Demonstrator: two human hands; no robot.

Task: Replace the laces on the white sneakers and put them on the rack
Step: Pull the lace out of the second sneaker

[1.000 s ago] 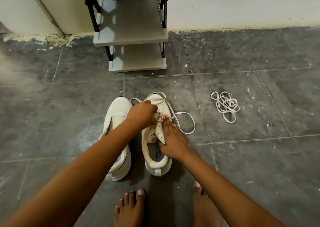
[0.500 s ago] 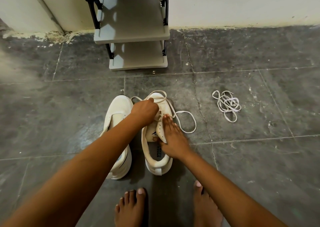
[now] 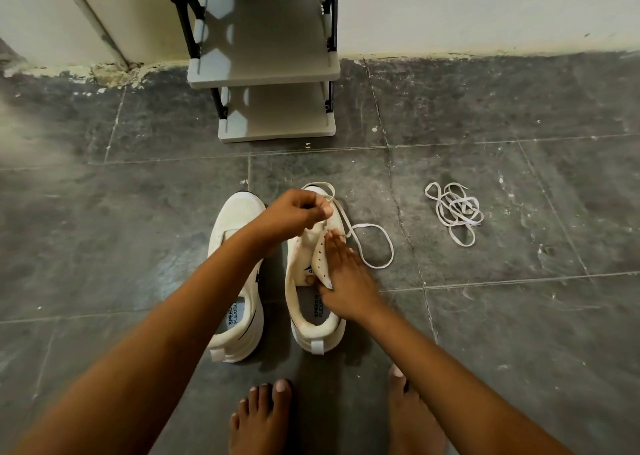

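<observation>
Sneakers side by side on the grey tiled floor (image 3: 104,239), toes toward the rack (image 3: 266,70) against the wall, shelves bare of shoes.

Left sneaker (image 3: 235,281) untouched, half hidden under the left forearm; whether laced or not, impossible to tell from here.

Left hand (image 3: 294,212) closed in a pinch on the lace (image 3: 375,250) above the toe of the right sneaker (image 3: 311,295). Raised and drawn further toward the toe than half a second ago, when lower over the eyelets. Loop of lace on the floor to the right drawn in a little since then, so likely more length pulled out through the eyelets. Reads as unlacing the old lace, about midway down the shoe, with only the front holes left.

Right hand (image 3: 346,281) flat along the right eyelet flap, fingers straight, pressing it down, thumb tucked inside near the tongue. Much the same place as a second ago: steadying the shoe against the pull.

Further right, well apart from both shoes, tangled bundle of white laces (image 3: 453,212) lying loose on the floor, unmoved. Old or new, hard to say.

Task early on: no fresh lacing visible yet, nothing on the rack.
</observation>
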